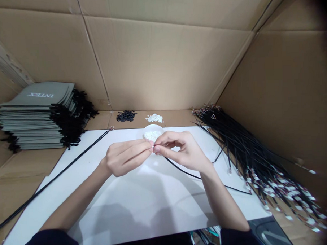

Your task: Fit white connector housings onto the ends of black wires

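The widest open room I see is the near middle of the white bench (pixel 124 220), between the forearms. Straight beyond the left hand (pixel 129 156) and right hand (pixel 182 148), a white bowl (pixel 153 127) blocks the way. A thin black cable (pixel 179 168) bars the low path rightward. On the left, a long black cable (pixel 73 161) slants across, with a tall stack of grey folders (pixel 36 121) beyond; bare surface lies between it and the bowl. A cable heap (pixel 235 144) hems in the right; a cardboard wall (pixel 171 64) closes the far side.

Left fingers (pixel 136 151) and right fingers (pixel 169 137) pinch close together — forearms (pixel 81 195) converging.
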`<control>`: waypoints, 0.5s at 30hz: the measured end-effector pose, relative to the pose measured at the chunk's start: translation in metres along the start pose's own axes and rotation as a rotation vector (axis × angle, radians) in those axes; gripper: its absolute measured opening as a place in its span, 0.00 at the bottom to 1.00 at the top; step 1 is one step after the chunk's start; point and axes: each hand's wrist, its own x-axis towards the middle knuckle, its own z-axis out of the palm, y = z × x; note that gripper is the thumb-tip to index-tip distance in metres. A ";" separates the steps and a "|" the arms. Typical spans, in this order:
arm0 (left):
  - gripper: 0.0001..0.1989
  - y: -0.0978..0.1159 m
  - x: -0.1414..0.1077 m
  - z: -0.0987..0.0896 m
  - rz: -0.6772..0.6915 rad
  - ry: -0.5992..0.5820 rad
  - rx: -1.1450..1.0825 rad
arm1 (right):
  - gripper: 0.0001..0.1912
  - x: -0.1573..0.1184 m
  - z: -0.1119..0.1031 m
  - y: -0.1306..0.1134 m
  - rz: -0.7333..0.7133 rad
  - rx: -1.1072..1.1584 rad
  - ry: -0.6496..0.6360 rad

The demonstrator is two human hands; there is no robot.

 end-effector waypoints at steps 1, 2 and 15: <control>0.05 0.001 0.000 0.000 -0.005 -0.007 -0.002 | 0.02 -0.001 -0.001 -0.002 -0.056 -0.084 0.006; 0.05 0.001 0.000 0.001 -0.011 -0.014 -0.004 | 0.03 -0.003 -0.001 -0.003 -0.115 -0.171 0.016; 0.06 0.006 0.003 0.002 -0.007 -0.032 -0.034 | 0.04 -0.011 0.001 -0.015 -0.133 -0.357 0.087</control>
